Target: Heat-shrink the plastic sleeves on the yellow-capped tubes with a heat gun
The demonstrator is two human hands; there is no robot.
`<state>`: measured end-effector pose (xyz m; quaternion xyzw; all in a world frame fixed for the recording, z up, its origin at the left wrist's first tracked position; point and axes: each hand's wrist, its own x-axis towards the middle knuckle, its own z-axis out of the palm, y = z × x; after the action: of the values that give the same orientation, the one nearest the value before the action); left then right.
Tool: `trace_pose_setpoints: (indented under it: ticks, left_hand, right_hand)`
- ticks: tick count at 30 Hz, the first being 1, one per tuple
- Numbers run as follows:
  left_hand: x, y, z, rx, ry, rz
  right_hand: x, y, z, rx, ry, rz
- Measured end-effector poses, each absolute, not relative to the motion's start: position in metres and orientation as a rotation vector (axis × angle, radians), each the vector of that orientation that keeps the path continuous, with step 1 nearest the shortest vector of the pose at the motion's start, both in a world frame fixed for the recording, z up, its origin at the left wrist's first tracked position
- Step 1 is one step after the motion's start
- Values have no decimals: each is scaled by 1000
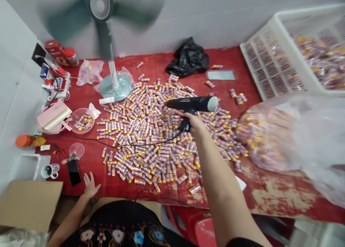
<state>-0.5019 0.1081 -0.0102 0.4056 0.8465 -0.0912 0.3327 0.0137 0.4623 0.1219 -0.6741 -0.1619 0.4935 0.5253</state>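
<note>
My right hand (194,124) is wrapped round the handle of a black hair dryer (185,103), held above a wide spread of small tubes (151,132). These tubes are clear and pinkish with yellow ends. The dryer's narrow end points left, and its cord (129,145) trails left across the tubes. Near the table's front edge, my left hand (91,186) rests with fingers spread and nothing in it. A dark phone (74,172) lies just left of that hand.
A fan (100,4) with blurred blades stands at the back. On the right are a white crate (265,65) and a clear bag (266,139), both with more tubes. A pink basket (82,120), a mug (50,171) and a black plastic bag (188,57) sit on the red-covered table.
</note>
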Motion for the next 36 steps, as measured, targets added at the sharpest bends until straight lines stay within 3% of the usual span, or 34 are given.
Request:
trace_pose_setpoints:
  ticks: [5, 7, 10, 15, 18, 21, 26, 28, 30, 34, 36]
  left_hand:
    - [-509, 190, 44, 1226, 2271, -42]
    - [-471, 256, 67, 1505, 2247, 333]
    - [-340, 372, 82, 2024, 1833, 757]
    - [-53, 494, 25, 2579, 925, 180]
    - [40, 500, -25, 2620, 736, -59]
    - [31, 490, -48, 2662, 642, -161]
    - [-79, 492, -11, 2701, 862, -234]
    - [-83, 487, 3, 2694, 1012, -172]
    - [-46, 473, 1, 2708, 994, -73]
    - [81, 440, -31, 2805, 255, -86]
    - [116, 437, -43, 2793, 94, -162]
  right_hand:
    - [10, 430, 113, -1554, -182, 890]
    - [16, 408, 108, -1526, -110, 801]
    - [26, 362, 98, -1471, -35, 734]
    - [24, 285, 86, -1468, 49, 559]
    - [26, 261, 87, -1495, 103, 627]
    - [38, 258, 86, -1495, 185, 675]
    - [59, 275, 80, -1438, 301, 700]
    - [63, 278, 81, -1414, 307, 726]
    - [65, 278, 84, -1388, 318, 733]
    - [70, 269, 94, -1366, 360, 709]
    - [72, 265, 97, -1404, 369, 689]
